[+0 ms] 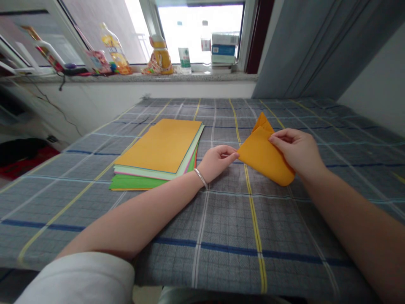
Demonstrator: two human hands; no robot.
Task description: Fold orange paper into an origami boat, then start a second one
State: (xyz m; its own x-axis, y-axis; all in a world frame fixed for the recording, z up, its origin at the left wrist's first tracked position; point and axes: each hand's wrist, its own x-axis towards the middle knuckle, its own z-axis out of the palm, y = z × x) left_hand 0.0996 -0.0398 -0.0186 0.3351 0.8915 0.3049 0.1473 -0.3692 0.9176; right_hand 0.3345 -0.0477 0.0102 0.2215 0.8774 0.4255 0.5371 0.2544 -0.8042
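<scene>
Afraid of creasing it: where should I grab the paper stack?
Pinch the near-left corner of the stack of coloured paper, coming from the left, clear of your left hand. The sheets lie fanned, and the green sheet juts out there, probably giving an edge to lift.

Strong daylight comes through the window [199, 33] ahead, and its panes are blown out to white, with the bottle [205, 42] on the sill washed pale against the glare. The rest of the room is softer and dimmer, lit evenly from the front. Only faint, diffuse shadows lie on the counter [228, 223] beneath the left hand [217, 162], the right hand [295, 152] and the folded paper [265, 156]. Wide-angle distortion bends the window frame and counter edges near the corners, and fine detail looks slightly soft throughout.
</scene>
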